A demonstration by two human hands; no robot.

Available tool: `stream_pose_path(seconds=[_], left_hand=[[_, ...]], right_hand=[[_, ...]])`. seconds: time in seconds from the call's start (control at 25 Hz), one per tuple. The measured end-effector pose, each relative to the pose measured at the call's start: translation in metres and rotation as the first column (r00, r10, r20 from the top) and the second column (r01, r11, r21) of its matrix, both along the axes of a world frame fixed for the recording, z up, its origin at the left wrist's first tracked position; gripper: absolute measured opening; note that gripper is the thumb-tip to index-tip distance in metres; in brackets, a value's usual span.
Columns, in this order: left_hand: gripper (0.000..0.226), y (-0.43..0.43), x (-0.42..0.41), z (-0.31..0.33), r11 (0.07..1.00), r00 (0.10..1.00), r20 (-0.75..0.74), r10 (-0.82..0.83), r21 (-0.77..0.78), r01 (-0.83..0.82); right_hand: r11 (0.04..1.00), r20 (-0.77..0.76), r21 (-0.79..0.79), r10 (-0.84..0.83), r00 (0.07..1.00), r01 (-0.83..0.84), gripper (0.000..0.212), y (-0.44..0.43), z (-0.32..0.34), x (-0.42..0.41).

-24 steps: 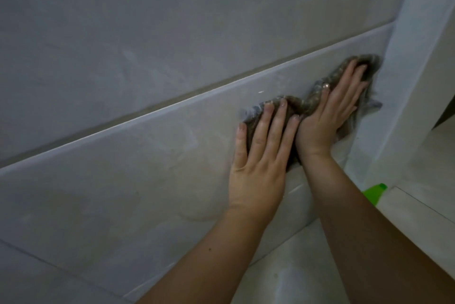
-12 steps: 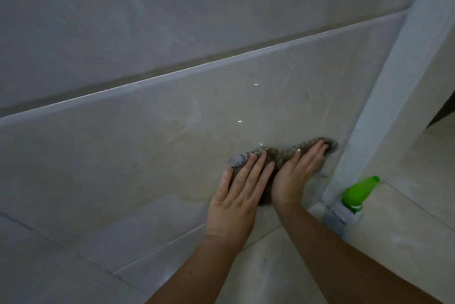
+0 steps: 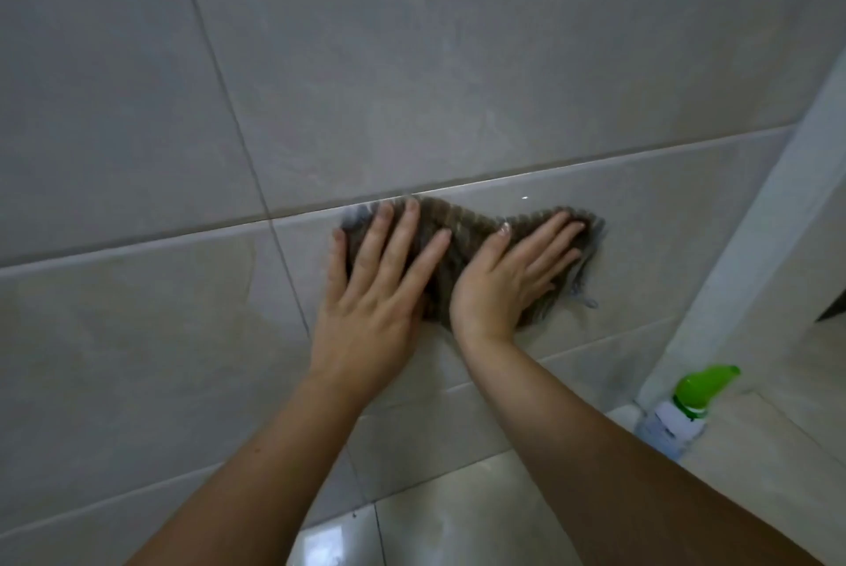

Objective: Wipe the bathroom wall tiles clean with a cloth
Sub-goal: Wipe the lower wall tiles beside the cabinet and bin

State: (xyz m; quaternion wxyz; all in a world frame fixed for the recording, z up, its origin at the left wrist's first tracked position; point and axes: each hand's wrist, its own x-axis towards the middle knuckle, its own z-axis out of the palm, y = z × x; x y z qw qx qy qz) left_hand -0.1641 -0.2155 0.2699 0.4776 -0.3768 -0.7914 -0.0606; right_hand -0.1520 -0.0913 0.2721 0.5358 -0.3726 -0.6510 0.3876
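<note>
Your left hand (image 3: 366, 290) and right hand (image 3: 508, 277) both lie flat on the cloth (image 3: 451, 240), fingers stretched out and spread — neither one is curled around it; they press it against the wall tiles (image 3: 412, 61) with open palms. The cloth is a brownish, ribbed rag, spread sideways just under the horizontal grout line (image 3: 137, 245), its top edge touching that line above your left fingertips. Your left hand covers its left part, your right hand its right part, and the two hands sit just beside each other with a strip of cloth showing between them. A frayed edge sticks out past your right fingertips. Low to the right, a spray bottle (image 3: 677, 414) with a green top stands on the floor (image 3: 458, 519) near the white corner post (image 3: 755, 245) — well apart from the cloth.
</note>
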Motion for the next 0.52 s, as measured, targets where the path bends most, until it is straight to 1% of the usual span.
stream_pose_path(seconds=[0.08, 0.16, 0.24, 0.28, 0.32, 0.4, 0.44, 0.52], left_hand=[[0.075, -0.014, -0.002, 0.015, 0.999, 1.000, 0.016, -0.001, 0.049, 0.000], [0.074, -0.026, -0.003, 0.008, 0.999, 1.000, 0.015, 0.008, 0.034, -0.009], [0.072, -0.037, -0.008, -0.022, 0.999, 0.999, -0.014, 0.031, -0.038, -0.032], [0.071, -0.040, -0.010, -0.042, 0.996, 0.999, -0.026, 0.039, -0.077, -0.041], [0.069, -0.041, -0.012, -0.060, 0.993, 0.999, -0.028, 0.037, -0.108, -0.040], [0.068, -0.035, -0.010, -0.086, 0.989, 0.999, -0.019, 0.027, -0.143, -0.030], [0.068, -0.031, -0.008, -0.091, 0.990, 0.999, -0.020, 0.025, -0.139, -0.028], [0.070, -0.024, -0.008, -0.083, 0.995, 0.999, -0.042, 0.030, -0.097, -0.034]], right_hand=[[1.000, 0.009, 0.021, 0.022, 1.000, -0.022, 0.077, -0.017, 0.019, -0.003], [0.992, 0.027, 0.128, 0.011, 1.000, -0.014, 0.073, -0.020, 0.011, -0.003], [0.958, 0.077, 0.287, -0.020, 0.997, -0.003, 0.067, -0.013, -0.022, 0.000], [0.939, 0.113, 0.344, -0.034, 0.993, -0.007, 0.065, -0.008, -0.044, 0.001], [0.931, 0.144, 0.364, -0.049, 0.988, -0.007, 0.064, -0.004, -0.065, 0.003], [0.951, 0.176, 0.309, -0.064, 0.982, 0.007, 0.065, -0.001, -0.093, 0.005], [0.966, 0.165, 0.258, -0.068, 0.984, 0.023, 0.065, -0.002, -0.095, 0.004], [0.989, 0.104, 0.140, -0.066, 0.992, 0.051, 0.065, -0.003, -0.078, -0.002]])
